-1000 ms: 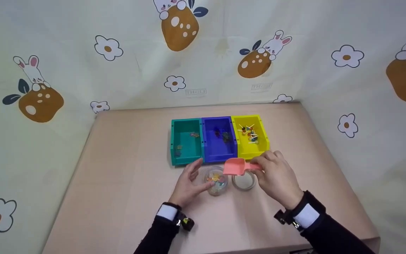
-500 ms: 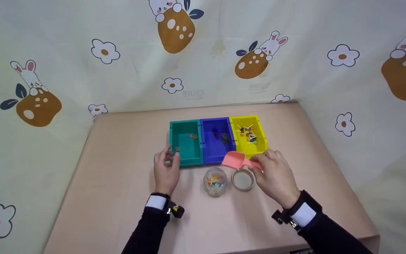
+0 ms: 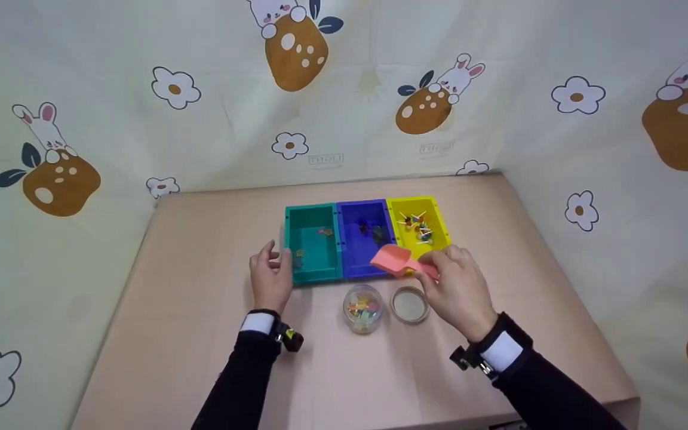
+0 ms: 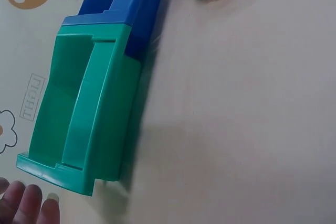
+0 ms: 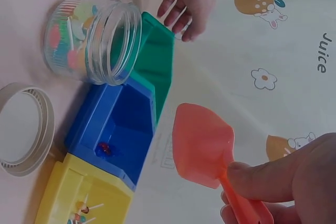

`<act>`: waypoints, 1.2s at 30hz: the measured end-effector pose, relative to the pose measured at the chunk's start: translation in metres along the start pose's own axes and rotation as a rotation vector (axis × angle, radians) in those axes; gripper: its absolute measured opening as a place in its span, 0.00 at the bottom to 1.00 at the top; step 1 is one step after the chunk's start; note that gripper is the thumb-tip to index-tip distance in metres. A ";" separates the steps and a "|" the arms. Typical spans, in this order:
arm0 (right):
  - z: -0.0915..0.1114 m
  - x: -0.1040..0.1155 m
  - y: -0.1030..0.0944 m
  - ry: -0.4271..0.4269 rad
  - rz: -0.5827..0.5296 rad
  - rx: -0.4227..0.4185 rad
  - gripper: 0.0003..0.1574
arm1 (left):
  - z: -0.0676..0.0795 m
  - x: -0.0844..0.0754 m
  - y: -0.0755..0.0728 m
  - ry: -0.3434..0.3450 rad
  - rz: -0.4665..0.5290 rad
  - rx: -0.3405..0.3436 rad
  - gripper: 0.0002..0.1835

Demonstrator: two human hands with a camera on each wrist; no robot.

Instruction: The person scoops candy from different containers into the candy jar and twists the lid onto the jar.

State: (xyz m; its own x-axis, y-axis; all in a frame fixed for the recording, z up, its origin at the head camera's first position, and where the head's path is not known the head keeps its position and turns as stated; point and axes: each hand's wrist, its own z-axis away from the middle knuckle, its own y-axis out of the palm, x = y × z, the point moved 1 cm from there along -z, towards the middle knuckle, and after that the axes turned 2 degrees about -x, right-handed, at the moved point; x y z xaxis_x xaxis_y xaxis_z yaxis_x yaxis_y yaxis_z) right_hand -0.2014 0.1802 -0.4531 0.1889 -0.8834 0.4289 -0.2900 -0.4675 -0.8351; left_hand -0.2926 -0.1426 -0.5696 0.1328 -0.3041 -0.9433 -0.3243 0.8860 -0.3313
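Observation:
My right hand [image 3: 460,292] pinches the handle of a small pink scoop [image 3: 393,260]. The scoop hangs above the front of the blue bin [image 3: 362,263], and in the right wrist view its blade [image 5: 202,140] looks bare. Beside the left wall of the green bin [image 3: 320,272] is my left hand [image 3: 271,278], with loosely bent fingers holding nothing; contact with the bin is unclear. In front of the bins stands an uncapped clear jar [image 3: 363,309] with colourful small pieces inside. Its lid [image 3: 409,306] lies to the right of it.
The yellow bin [image 3: 401,206] joins the blue one on the right and holds several tiny lollipop-like pieces [image 3: 420,230]. A few small charms [image 3: 326,232] lie in the green bin, and dark ones [image 3: 378,235] in the blue. A patterned cloth [image 3: 224,149] hangs behind the table [image 3: 200,269].
My left hand has left the jar and moved left to the green bin's side. My right hand has carried the scoop slightly up and away from me, toward the bins.

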 end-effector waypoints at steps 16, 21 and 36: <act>-0.033 0.006 0.038 0.088 0.020 0.101 0.16 | -0.015 0.007 0.005 0.089 -0.144 0.005 0.23; -0.047 0.004 0.059 0.045 0.058 0.105 0.11 | -0.023 0.016 0.008 0.154 -0.085 -0.008 0.21; -0.083 0.034 0.094 0.148 0.231 0.353 0.30 | -0.030 0.027 0.010 0.208 -0.077 0.009 0.20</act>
State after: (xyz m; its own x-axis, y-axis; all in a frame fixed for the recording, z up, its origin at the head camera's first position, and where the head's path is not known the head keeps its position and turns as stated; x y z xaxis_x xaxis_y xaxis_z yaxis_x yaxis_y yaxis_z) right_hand -0.3001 0.1034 -0.4885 0.0127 -0.9705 0.2407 0.0345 -0.2401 -0.9701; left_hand -0.3199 -0.1525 -0.5987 -0.0399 -0.4355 -0.8993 -0.3121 0.8604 -0.4028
